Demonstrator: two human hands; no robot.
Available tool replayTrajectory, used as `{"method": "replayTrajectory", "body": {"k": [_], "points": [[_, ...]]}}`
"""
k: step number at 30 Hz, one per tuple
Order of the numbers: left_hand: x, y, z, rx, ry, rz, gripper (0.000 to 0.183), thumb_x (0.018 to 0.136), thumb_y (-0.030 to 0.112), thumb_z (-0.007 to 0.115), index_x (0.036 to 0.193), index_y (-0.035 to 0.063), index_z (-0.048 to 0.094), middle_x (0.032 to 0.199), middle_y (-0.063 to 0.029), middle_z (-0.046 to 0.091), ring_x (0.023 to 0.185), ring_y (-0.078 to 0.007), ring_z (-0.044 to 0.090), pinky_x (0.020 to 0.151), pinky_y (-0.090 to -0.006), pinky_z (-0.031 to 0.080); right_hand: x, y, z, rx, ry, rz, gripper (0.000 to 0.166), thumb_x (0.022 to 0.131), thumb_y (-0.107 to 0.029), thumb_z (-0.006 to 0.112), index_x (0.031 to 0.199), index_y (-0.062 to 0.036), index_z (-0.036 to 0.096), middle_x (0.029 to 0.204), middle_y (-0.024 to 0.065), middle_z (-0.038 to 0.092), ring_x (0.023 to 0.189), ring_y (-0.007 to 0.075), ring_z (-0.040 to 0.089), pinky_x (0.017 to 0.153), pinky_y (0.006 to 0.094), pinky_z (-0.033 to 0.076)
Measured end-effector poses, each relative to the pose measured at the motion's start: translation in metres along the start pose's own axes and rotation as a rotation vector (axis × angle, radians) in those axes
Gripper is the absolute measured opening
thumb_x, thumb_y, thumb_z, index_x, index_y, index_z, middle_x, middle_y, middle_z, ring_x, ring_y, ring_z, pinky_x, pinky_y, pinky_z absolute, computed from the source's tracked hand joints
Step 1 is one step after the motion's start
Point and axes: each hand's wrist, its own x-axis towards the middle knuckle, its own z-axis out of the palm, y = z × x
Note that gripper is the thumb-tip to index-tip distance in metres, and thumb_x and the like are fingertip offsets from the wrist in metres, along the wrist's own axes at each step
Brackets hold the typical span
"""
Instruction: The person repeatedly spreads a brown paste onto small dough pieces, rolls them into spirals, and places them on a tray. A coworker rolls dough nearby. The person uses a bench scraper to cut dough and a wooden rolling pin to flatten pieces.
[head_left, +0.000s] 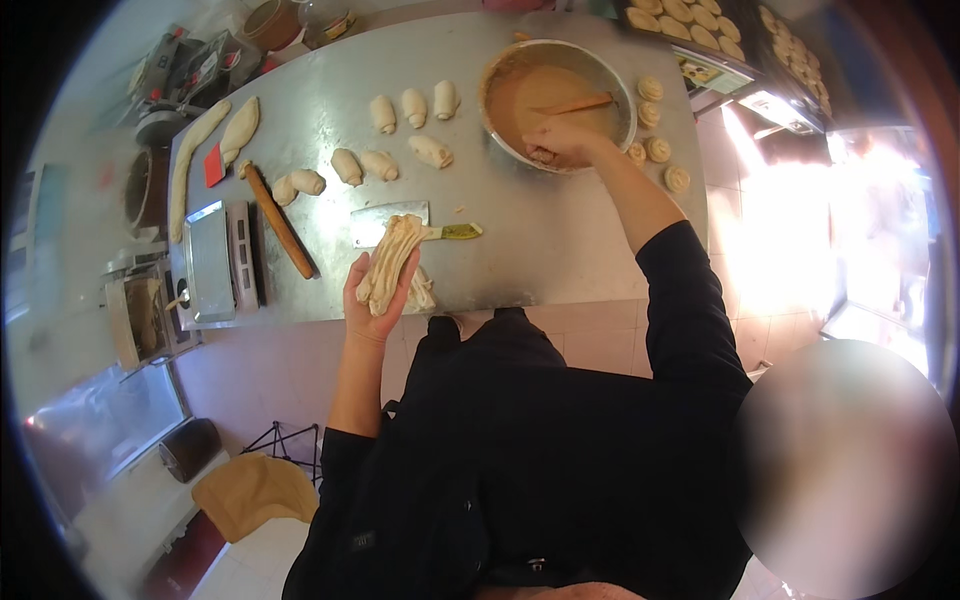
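In my left hand (379, 292) lies a long piece of layered, ridged dough (391, 259), held above the near edge of the metal table. Another ridged dough piece (421, 291) is on the table just behind that hand, partly hidden. A cleaver (367, 223) with a yellow-green handle lies flat beyond it, its blade partly covered by the held dough. My right hand (566, 142) reaches into a large metal bowl (630, 112) of brown paste (517, 94), near its front rim. Its fingers are curled with brown paste on them; their grip is partly hidden. A wooden spatula (581, 103) rests in the bowl.
Several rolled dough pieces (414, 107) lie mid-table, and spiral buns (658, 148) stand right of the bowl. To the left are a rolling pin (277, 217), a red scraper (214, 166), a scale (211, 259) and long dough (187, 165). Trays of buns (675, 28) stand at far right.
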Motion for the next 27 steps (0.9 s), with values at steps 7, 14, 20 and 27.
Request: {"method": "replayTrajectory", "body": {"k": [7, 14, 20, 27], "points": [[0.005, -0.017, 0.012, 0.024, -0.003, -0.005, 0.058, 0.105, 0.023, 0.040, 0.150, -0.0114, 0.027, 0.154, -0.0287, 0.035, 0.145, -0.0403, 0.034, 0.124, -0.0513, 0.027, -0.014, -0.021, 0.027, -0.050, 0.267, 0.042, 0.041, 0.104, -0.037, 0.050, 0.098, -0.0014, 0.070, 0.087, 0.0075, 0.068, 0.077, 0.0141, 0.061, 0.072, 0.0297, 0.049], [0.016, -0.016, 0.020, 0.171, -0.179, -0.076, 0.055, 0.106, 0.026, 0.040, 0.150, -0.0054, 0.034, 0.155, -0.0234, 0.038, 0.145, -0.0372, 0.036, 0.124, -0.0487, 0.028, -0.068, -0.101, 0.044, 0.840, 0.212, -0.169, 0.046, 0.106, -0.041, 0.045, 0.111, -0.0005, 0.067, 0.109, 0.0135, 0.067, 0.097, 0.0173, 0.063, 0.094, 0.0337, 0.049], [0.015, -0.012, 0.043, 0.231, -0.173, -0.097, 0.058, 0.107, 0.039, 0.039, 0.149, -0.0014, 0.039, 0.149, -0.0198, 0.047, 0.139, -0.0334, 0.046, 0.120, -0.0467, 0.035, -0.124, -0.204, 0.178, 0.561, 0.537, -0.565, 0.044, 0.105, -0.034, 0.048, 0.117, 0.0058, 0.063, 0.122, 0.0206, 0.064, 0.113, 0.0309, 0.062, 0.106, 0.0414, 0.046], [-0.007, 0.009, 0.048, 0.502, -0.180, -0.042, 0.065, 0.106, 0.052, 0.034, 0.151, 0.0057, 0.042, 0.147, -0.0141, 0.052, 0.135, -0.0294, 0.050, 0.113, -0.0429, 0.040, -0.150, -0.254, 0.253, -0.268, 0.823, -0.627, 0.036, 0.105, -0.018, 0.049, 0.133, 0.0045, 0.057, 0.137, 0.0220, 0.058, 0.129, 0.0375, 0.054, 0.111, 0.0422, 0.040]]}}
